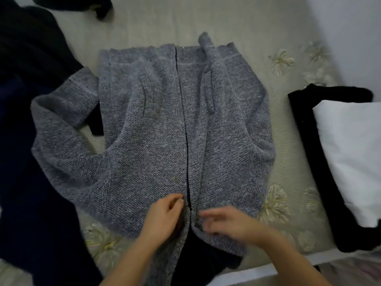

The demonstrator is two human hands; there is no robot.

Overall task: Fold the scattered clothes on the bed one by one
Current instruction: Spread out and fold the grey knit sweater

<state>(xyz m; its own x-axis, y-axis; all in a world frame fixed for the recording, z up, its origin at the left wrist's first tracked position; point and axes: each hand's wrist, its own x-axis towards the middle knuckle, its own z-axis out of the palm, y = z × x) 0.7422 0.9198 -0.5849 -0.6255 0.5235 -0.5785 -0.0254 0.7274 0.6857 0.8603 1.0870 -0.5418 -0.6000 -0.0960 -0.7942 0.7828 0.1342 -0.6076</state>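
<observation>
Floral bed [288,153] holds grey cardigan [154,131]; left hand [165,213] pinches it, right hand [228,221] unreadably blurred.

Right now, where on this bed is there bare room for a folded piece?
Bare bedsheet lies beyond the grey cardigan, and in the strip between it and the black garment on the right. The left is crowded with dark clothes.

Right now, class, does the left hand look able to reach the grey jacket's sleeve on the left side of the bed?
Probably yes. The sleeve lies uncovered, and nothing stands between it and the left hand, which is close by at the zip.
</observation>
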